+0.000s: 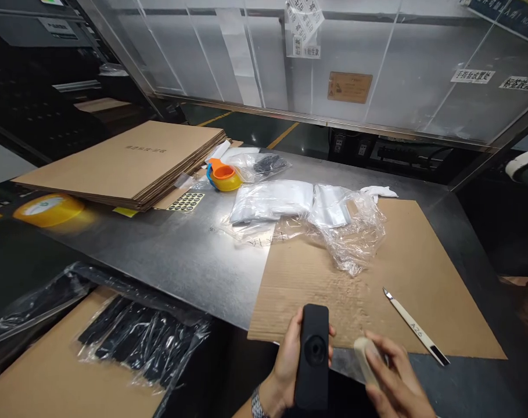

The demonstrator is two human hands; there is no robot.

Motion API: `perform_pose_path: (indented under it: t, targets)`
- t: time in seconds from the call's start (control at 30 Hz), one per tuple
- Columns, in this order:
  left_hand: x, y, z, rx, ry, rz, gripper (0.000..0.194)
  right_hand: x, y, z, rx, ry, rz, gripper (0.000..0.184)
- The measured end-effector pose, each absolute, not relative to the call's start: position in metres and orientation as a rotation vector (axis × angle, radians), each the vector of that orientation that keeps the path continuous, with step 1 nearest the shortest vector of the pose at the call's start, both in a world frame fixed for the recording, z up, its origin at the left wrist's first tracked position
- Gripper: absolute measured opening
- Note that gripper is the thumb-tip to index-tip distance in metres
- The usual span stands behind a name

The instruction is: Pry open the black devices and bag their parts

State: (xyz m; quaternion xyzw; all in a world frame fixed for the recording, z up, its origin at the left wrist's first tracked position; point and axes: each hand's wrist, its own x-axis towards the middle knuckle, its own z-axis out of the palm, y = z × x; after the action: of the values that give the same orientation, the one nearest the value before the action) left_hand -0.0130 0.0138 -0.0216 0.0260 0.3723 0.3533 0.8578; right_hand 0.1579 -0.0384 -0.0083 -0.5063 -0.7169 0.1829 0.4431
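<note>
My left hand (pixel 284 364) is wrapped round a black oblong device (pixel 313 377) with a round recessed dial or lens, held upright at the table's near edge. To its right, my right hand (pixel 398 380) grips a small off-white block (pixel 365 355) with rounded ends, blurred by motion; its exact kind is unclear. The block and the device are apart. Beyond both hands lies a flat cardboard sheet (pixel 403 249). On its right part rests a pale-handled craft knife (pixel 416 326) marked A26, its blade pointing away from me.
Clear plastic bags with white packets (pixel 275 200) cover the table's middle. Behind them sits an orange and yellow tape dispenser (pixel 224 174). A cardboard stack (pixel 133 157) and a yellow tape roll (pixel 50 210) are at left. Below, a carton (pixel 41 371) holds bagged black items (pixel 133 337).
</note>
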Motion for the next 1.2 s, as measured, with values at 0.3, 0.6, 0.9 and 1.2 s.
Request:
perform_pose_path:
  t: [0.3, 0.6, 0.9, 1.2]
  targets:
    - [-0.007, -0.007, -0.005, 0.176, 0.883, 0.942, 0.032, 0.125, -0.008, 0.004, -0.982, -2.154, 0.415, 0.05]
    - [-0.006, -0.009, -0.013, 0.194, 0.887, 0.629, 0.074, 0.146, -0.017, -0.009, -1.185, -2.103, 0.533, 0.052]
    - [-0.016, -0.005, -0.001, 0.422, 0.8, 0.798, 0.063, 0.127, -0.012, 0.005, -1.222, -2.175, 0.314, 0.047]
    - [-0.015, 0.007, -0.005, -0.18, 0.619, 0.698, 0.072, 0.105, -0.059, -0.028, -1.301, -2.044, 0.289, 0.032]
